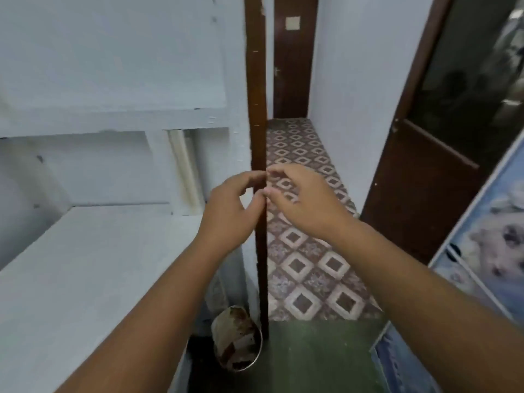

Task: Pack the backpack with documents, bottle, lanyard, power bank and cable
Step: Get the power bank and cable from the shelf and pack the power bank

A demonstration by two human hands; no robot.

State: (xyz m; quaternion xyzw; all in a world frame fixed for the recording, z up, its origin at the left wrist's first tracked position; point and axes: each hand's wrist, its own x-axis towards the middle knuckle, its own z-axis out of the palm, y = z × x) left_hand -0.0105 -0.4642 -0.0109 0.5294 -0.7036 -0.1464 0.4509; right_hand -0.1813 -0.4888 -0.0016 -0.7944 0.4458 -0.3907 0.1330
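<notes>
No backpack, documents, bottle, lanyard, power bank or cable shows in the head view. My left hand (232, 211) and my right hand (309, 202) are raised side by side in front of a brown door post (256, 109). Their fingertips meet at the post's edge. The fingers of both hands are loosely bent, and I see nothing held in either. Both forearms reach up from the bottom of the frame.
A white built-in ledge (99, 265) with recessed shelves fills the left. Past the post a narrow corridor with patterned tiles (309, 265) leads to a dark door (292, 66). A brown door (419, 180) and a leaning picture panel (496, 236) stand right. A round tin (238, 341) sits on the floor.
</notes>
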